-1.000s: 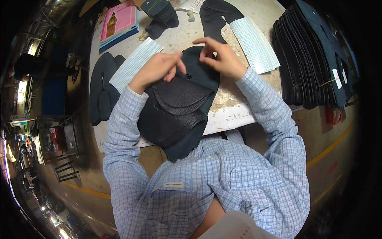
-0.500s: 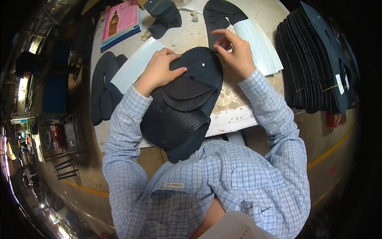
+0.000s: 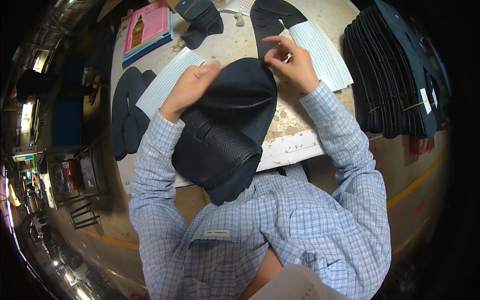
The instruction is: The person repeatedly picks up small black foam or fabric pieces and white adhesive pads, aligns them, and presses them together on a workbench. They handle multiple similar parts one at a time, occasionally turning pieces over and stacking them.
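A stack of black leather pieces [image 3: 215,155] lies in front of me, hanging over the table's near edge. Its near pieces are folded back in curved flaps, and a smooth black flap [image 3: 235,92] bulges up at the far part. My left hand [image 3: 190,86] is at the far left edge of this flap, fingers stretched out and a little blurred, apparently holding nothing. Beyond the flap's right edge hovers my right hand [image 3: 295,64], thumb and forefinger pinched together. Whatever is between those fingertips is too small to make out. Beneath and beside it is a sheet of small white labels [image 3: 322,55].
Another label sheet [image 3: 165,82] lies left, by a black cut piece [image 3: 127,112]. A tall bundle of black pieces [image 3: 395,75] stands right. Farther off are a pink book [image 3: 147,26], a small tied black bundle [image 3: 200,17] and more black pieces [image 3: 275,17] on the table [image 3: 287,120].
A black flap now covers the area where a small white label showed. My left hand has lifted from the leather's surface toward its left edge. My right hand stays pinched, nearly in place.
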A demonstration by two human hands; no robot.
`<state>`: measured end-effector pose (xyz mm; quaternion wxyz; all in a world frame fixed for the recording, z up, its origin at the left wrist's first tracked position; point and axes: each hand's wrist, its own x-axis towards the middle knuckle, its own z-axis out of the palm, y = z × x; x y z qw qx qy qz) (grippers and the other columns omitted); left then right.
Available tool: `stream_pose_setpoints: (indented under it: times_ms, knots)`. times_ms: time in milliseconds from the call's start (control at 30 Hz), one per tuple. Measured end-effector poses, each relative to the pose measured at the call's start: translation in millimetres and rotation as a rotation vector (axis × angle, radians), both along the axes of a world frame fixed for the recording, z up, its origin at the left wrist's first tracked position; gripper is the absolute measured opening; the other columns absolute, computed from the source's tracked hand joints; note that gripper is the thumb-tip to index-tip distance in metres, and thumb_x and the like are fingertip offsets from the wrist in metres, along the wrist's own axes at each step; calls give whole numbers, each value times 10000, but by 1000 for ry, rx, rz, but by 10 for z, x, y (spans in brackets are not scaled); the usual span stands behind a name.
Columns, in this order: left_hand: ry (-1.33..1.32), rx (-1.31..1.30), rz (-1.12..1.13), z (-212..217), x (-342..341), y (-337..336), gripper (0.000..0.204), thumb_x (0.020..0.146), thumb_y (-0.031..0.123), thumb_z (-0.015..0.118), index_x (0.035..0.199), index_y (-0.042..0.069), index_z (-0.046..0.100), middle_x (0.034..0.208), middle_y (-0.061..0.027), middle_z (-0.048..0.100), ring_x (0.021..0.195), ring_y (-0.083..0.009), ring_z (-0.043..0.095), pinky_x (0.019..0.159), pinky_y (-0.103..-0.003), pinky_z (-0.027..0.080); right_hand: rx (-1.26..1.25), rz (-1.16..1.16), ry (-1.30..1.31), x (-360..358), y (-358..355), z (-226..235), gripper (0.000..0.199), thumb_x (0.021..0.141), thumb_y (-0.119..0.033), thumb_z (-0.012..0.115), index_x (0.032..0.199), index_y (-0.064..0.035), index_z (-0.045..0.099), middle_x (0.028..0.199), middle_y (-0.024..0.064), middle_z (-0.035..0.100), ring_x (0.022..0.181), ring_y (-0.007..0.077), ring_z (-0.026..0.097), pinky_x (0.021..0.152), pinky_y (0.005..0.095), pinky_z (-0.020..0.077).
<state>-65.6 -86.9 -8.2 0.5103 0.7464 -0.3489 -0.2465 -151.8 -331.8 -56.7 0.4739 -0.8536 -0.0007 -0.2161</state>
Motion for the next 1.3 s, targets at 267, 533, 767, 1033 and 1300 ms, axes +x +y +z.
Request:
stream_pose_setpoints:
  times_ms: [267,533,767,1033,1300]
  knots:
    - [-725,473,79,-106,-73,-19,375,858,349,650,1020,15,710,948,-166,621,927,-311,598,855,-378,480,-499,62,-26,-95,352,-31,420,772,-108,691,1184,-159,625,804,11,710,851,207,618,774,346,527]
    - [-637,411,10,-295,115,46,447,805,294,724,1139,17,617,1026,-154,593,972,-271,598,858,-344,476,-191,-70,-93,11,45,9,371,774,-88,693,1138,-155,670,821,8,725,820,164,670,749,287,530]
    - [-270,171,3,-183,57,29,317,873,248,695,1046,-5,617,939,-59,601,912,-131,573,812,-253,463,59,-56,-74,54,-48,-66,503,773,-4,696,1246,-153,610,955,56,694,811,135,692,772,271,558]
    - [220,102,-377,-31,188,87,396,1020,291,462,919,-24,681,830,-50,613,735,-106,521,805,-239,405,104,216,84,-61,244,-55,652,769,121,639,1349,-151,517,1123,70,523,826,119,661,771,247,542]
    - [-636,468,6,-316,106,74,478,823,293,666,1225,40,613,1181,-178,578,1154,-338,529,999,-378,414,-277,134,-88,-33,420,-19,628,732,90,630,1302,-148,519,1119,144,530,890,322,654,764,372,561]
